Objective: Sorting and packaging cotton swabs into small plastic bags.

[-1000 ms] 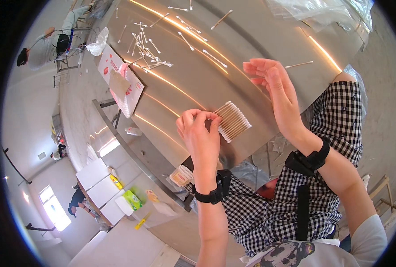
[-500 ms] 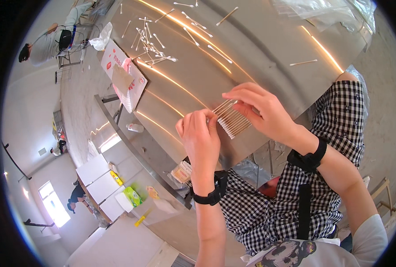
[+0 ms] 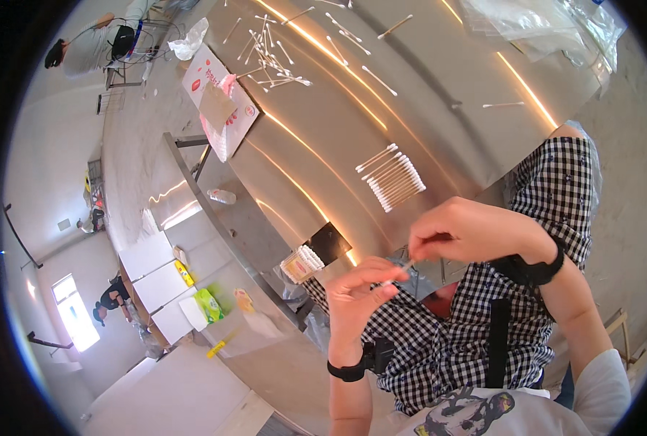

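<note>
Over my lap, just off the table's near edge, my left hand (image 3: 363, 294) pinches one end of a cotton swab (image 3: 404, 269). The fingers of my right hand (image 3: 463, 231) are closed at its other end; the swab is slightly blurred. Beyond my hands, a neat row of cotton swabs (image 3: 396, 183) lies side by side on the metal table (image 3: 302, 145), with one swab slightly apart at its far end. A loose heap of swabs (image 3: 269, 54) lies scattered farther off at the left, with several single ones around it.
A packed bundle of swabs (image 3: 302, 264) sits at the near left table edge beside a dark square (image 3: 328, 243). A printed white card (image 3: 220, 102) lies at the left edge. Clear plastic bags (image 3: 534, 29) occupy the far right. Other people (image 3: 113, 298) are in the background.
Both hands have drawn back from the row of swabs toward my lap, and a single swab is now between them. The row stays on the table, fully in sight.
</note>
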`<act>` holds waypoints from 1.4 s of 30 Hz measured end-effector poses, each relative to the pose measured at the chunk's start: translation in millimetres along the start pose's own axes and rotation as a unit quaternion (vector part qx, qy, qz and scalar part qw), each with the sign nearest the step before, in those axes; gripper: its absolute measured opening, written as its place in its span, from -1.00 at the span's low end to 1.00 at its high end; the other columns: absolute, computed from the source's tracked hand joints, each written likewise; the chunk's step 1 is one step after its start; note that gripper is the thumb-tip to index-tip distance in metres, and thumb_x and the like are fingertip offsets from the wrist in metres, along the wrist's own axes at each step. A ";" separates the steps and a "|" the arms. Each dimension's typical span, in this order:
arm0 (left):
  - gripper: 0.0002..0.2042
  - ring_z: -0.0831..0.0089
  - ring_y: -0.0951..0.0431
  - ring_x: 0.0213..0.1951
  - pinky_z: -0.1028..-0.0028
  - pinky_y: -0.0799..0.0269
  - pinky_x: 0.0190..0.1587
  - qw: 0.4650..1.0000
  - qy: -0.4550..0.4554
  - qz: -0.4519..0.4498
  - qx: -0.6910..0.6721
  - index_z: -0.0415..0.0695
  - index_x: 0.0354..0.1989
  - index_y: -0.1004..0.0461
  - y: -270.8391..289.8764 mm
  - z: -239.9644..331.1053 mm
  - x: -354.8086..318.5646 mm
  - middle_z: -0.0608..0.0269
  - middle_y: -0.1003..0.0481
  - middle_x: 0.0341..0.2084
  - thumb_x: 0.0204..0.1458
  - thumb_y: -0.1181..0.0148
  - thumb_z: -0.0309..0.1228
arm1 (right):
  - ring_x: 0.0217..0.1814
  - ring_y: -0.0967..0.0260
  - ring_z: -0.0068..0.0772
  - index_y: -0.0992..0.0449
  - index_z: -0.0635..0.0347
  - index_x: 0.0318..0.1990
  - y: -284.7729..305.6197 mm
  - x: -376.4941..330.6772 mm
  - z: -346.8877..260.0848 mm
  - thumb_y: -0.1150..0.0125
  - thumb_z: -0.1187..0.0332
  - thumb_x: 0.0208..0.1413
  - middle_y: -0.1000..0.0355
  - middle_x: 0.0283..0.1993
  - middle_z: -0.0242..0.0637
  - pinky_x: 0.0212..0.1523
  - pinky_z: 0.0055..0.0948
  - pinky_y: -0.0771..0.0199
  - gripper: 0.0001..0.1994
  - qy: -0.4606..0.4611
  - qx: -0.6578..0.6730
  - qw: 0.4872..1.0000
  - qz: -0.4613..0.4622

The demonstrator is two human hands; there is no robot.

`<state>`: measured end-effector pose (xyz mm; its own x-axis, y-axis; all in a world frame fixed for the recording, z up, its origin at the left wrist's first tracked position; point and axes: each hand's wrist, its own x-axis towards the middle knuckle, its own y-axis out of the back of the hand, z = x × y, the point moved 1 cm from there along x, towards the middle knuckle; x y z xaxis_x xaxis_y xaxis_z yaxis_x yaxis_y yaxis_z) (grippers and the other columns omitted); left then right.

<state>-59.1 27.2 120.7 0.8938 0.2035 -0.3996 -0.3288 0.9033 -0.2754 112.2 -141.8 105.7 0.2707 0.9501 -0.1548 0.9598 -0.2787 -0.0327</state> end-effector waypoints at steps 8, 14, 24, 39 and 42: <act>-0.80 0.51 -0.57 -0.22 0.54 -0.51 -0.14 0.986 0.087 -0.139 -0.019 -0.33 -0.11 -0.62 -38.0 -4.0 2.3 0.17 -0.62 -0.25 0.09 -0.30 -0.55 | -0.43 -0.47 -0.49 -0.55 0.31 -0.23 -12.6 -84.7 -24.2 -0.17 0.50 0.21 -0.55 -0.38 -0.30 -0.40 -0.55 -0.44 -0.92 -0.097 0.009 0.995 0.032; -0.81 0.53 -0.50 -0.21 0.61 -0.39 -0.14 0.998 0.030 -0.028 -0.046 -0.31 -0.14 -0.59 -64.3 -11.3 -9.3 0.22 -0.55 -0.24 0.05 -0.32 -0.62 | -0.48 -0.34 -0.70 -0.51 0.32 -0.20 -46.2 -109.0 -25.4 -0.09 0.48 0.29 -0.53 -0.39 -0.41 -0.48 -0.67 -0.33 -0.90 -0.173 0.169 0.953 0.180; -0.89 0.49 -0.48 -0.19 0.53 -0.37 -0.14 0.988 -0.100 -0.008 0.120 -0.28 -0.29 -0.58 -70.2 -9.9 -29.6 0.20 -0.49 -0.22 0.00 -0.26 -0.68 | -0.49 -0.35 -0.71 -0.55 0.32 -0.13 -64.1 -127.2 -33.3 -0.10 0.48 0.28 -0.49 -0.41 -0.39 -0.49 -0.65 -0.34 -0.86 -0.169 0.157 0.960 0.160; -0.82 0.41 -0.54 -0.43 0.44 -0.33 -0.46 0.768 -0.604 -0.019 0.211 0.05 -0.33 -0.52 -143.0 78.9 -70.8 0.33 -0.59 -0.41 -0.17 -0.28 -0.39 | -0.10 -0.43 -0.51 -0.55 0.21 -0.01 13.4 -236.4 17.6 -0.11 0.46 0.27 -0.52 -0.05 -0.33 -0.08 -0.51 -0.42 -0.81 -0.242 -0.311 0.713 0.580; -0.88 0.37 -0.53 -0.45 0.42 -0.34 -0.46 0.765 -0.613 -0.053 0.190 0.02 -0.33 -0.54 -132.5 84.2 -47.0 0.31 -0.59 -0.45 -0.06 -0.29 -0.37 | -0.07 -0.49 -0.35 -0.55 0.20 -0.03 18.0 -186.5 10.1 -0.14 0.49 0.24 -0.51 0.02 -0.26 -0.08 -0.44 -0.48 -0.81 -0.105 -0.366 0.751 0.539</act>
<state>-31.8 -70.3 249.6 0.6005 0.1124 0.7917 -0.3299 0.9367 0.1172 78.2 -325.4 124.1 0.9764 0.1625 0.1422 -0.0037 -0.6461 0.7633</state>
